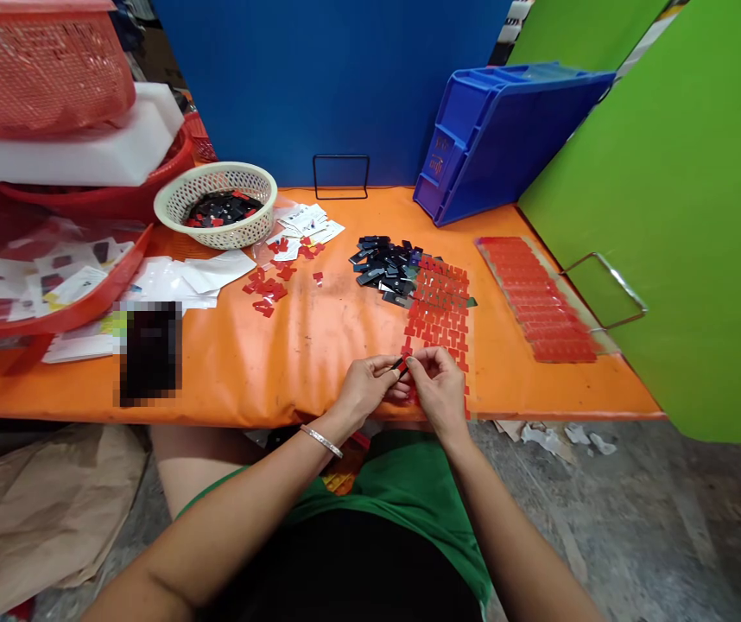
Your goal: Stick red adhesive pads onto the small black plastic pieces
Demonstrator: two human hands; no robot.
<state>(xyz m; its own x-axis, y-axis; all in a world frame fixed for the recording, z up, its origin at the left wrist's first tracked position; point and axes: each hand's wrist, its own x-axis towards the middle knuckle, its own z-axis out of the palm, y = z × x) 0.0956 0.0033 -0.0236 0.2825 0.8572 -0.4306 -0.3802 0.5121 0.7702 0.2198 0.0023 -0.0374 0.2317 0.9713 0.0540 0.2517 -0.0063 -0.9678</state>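
Observation:
My left hand (369, 386) pinches a small black piece (400, 364) near the table's front edge. Close beside it, my right hand (439, 389) has thumb and fingertips closed at a small red patch on that same piece; whether the patch is a separate sticker I cannot tell. Under and behind both hands lies a sheet of red T-shaped stickers (432, 321). A heap of flat black pieces (380, 263) touches the sheet's far left corner. Several loose red cut-outs (270, 289) are scattered farther left.
A cream basket (167, 207) of black and red pieces stands at the back left, near red baskets (40, 73) and papers (208, 272). A dark pixelated object (150, 354) lies front left. Another red sheet (539, 298) and a blue bin (500, 147) are on the right.

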